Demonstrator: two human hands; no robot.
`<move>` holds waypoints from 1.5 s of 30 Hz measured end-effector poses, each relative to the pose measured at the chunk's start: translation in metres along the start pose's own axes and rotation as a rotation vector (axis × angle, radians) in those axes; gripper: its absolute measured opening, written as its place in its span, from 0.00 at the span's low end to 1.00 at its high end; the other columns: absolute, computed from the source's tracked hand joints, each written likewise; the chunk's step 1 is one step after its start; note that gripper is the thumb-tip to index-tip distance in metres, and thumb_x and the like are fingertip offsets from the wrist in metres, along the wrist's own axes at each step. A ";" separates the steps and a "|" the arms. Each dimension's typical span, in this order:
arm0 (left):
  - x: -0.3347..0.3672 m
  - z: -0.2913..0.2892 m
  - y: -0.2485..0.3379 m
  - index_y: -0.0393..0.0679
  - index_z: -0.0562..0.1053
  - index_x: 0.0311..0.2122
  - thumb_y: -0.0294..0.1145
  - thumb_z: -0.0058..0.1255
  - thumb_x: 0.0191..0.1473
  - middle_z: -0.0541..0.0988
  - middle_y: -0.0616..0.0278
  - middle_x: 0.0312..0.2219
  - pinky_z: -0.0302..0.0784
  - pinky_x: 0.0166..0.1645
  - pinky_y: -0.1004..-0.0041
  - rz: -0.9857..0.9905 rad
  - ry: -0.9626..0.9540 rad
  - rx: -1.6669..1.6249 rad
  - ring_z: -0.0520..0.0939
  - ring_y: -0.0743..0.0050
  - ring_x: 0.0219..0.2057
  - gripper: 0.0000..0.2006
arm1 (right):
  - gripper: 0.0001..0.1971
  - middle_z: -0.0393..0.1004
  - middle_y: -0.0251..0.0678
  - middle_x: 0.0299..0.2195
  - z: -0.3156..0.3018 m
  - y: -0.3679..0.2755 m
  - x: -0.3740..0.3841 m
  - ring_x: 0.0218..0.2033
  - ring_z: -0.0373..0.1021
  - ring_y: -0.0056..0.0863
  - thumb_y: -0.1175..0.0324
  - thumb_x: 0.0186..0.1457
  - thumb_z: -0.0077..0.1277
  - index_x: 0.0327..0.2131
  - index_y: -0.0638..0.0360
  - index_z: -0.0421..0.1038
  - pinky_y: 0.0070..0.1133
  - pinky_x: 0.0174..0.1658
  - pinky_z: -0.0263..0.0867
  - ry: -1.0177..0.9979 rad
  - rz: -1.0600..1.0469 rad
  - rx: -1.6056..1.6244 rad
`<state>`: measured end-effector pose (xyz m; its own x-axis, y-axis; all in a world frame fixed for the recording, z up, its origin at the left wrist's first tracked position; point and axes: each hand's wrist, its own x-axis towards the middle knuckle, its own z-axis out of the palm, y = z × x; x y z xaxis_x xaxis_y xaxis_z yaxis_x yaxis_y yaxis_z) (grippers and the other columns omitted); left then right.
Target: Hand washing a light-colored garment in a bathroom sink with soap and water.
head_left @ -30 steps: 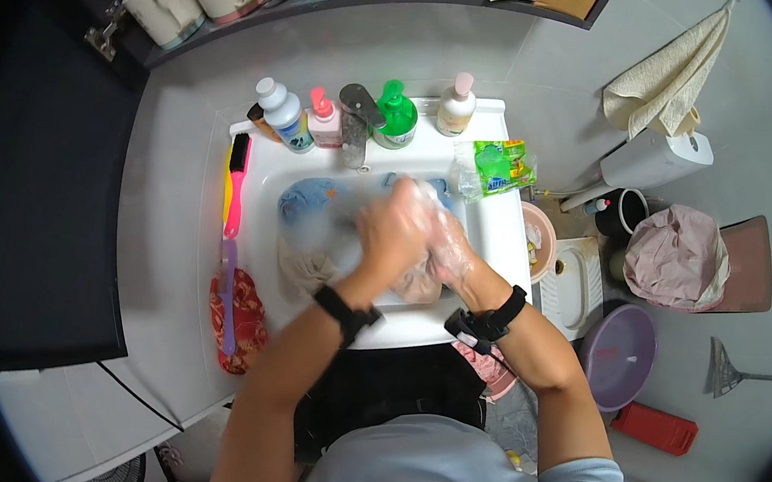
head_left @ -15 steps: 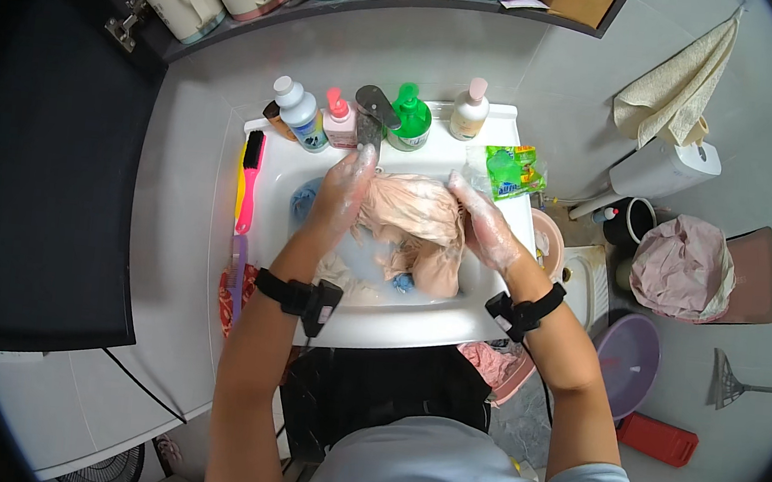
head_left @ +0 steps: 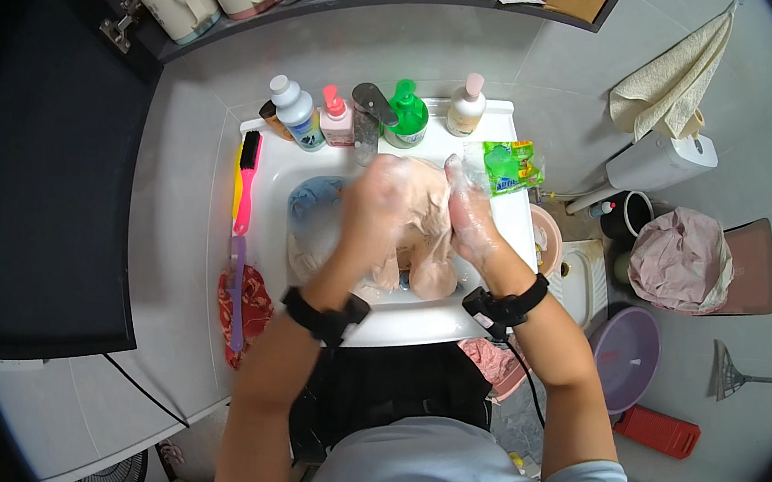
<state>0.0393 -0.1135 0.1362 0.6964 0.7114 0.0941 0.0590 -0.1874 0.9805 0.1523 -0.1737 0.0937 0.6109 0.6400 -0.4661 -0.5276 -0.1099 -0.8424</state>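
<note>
A wet peach garment [head_left: 434,269] hangs bunched between my two hands over the white sink [head_left: 406,323]. My left hand [head_left: 379,196], soapy and smeared by motion, is closed on the garment's left upper part. Foam covers the fingers of my right hand [head_left: 474,214], which grips the right edge with the thumb uppermost. Below, the cloth's lower folds hang into cloudy water. A blue cloth [head_left: 316,195] lies in the basin's left side, next to pale fabric [head_left: 307,259].
Behind the basin stand a grey faucet [head_left: 367,128], a green pump bottle [head_left: 407,118], a pink one [head_left: 336,117] and a white one [head_left: 466,109]. A green packet [head_left: 509,166] lies on the right rim, a pink-handled brush [head_left: 245,190] on the left. A purple basin [head_left: 627,362] stands lower right.
My left hand has moved right, toward my right hand, drawing the garment narrower. More of the blue cloth shows at the left of the basin.
</note>
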 end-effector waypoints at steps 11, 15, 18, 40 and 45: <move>-0.013 0.035 -0.022 0.41 0.67 0.27 0.34 0.48 0.42 0.73 0.48 0.18 0.67 0.27 0.57 0.277 0.118 0.844 0.74 0.44 0.22 0.08 | 0.15 0.71 0.31 0.31 -0.002 0.032 -0.025 0.29 0.68 0.24 0.57 0.57 0.32 0.37 0.53 0.66 0.22 0.29 0.65 -0.281 0.096 0.278; 0.012 0.010 -0.028 0.41 0.66 0.26 0.32 0.47 0.42 0.72 0.48 0.17 0.67 0.27 0.56 0.067 0.240 0.700 0.73 0.43 0.21 0.07 | 0.14 0.71 0.33 0.32 0.009 0.015 -0.037 0.30 0.68 0.25 0.62 0.57 0.33 0.36 0.57 0.67 0.25 0.34 0.66 -0.325 0.196 0.253; -0.020 0.047 -0.020 0.40 0.66 0.27 0.31 0.47 0.44 0.72 0.48 0.18 0.66 0.26 0.55 0.234 0.230 0.588 0.73 0.43 0.22 0.07 | 0.13 0.71 0.35 0.32 -0.034 0.031 0.008 0.31 0.69 0.27 0.64 0.57 0.34 0.34 0.60 0.68 0.26 0.33 0.66 -0.893 0.186 0.761; -0.006 -0.058 0.000 0.34 0.63 0.46 0.30 0.49 0.48 0.70 0.60 0.39 0.66 0.44 0.79 -0.306 -0.423 -0.351 0.69 0.82 0.40 0.20 | 0.27 0.69 0.34 0.40 -0.047 -0.034 -0.035 0.42 0.64 0.19 0.49 0.52 0.44 0.43 0.65 0.64 0.20 0.44 0.62 -0.672 0.036 -0.153; -0.013 0.010 -0.036 0.39 0.66 0.42 0.30 0.46 0.49 0.71 0.54 0.37 0.66 0.45 0.73 -0.100 0.146 -0.389 0.71 0.72 0.40 0.13 | 0.28 0.66 0.36 0.43 -0.011 0.009 -0.017 0.43 0.64 0.26 0.46 0.54 0.37 0.46 0.61 0.61 0.24 0.47 0.61 -0.350 0.168 0.293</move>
<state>0.0355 -0.1229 0.0978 0.5908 0.8067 -0.0088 -0.1730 0.1373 0.9753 0.1438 -0.1945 0.0915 0.2942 0.8548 -0.4274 -0.7765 -0.0469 -0.6283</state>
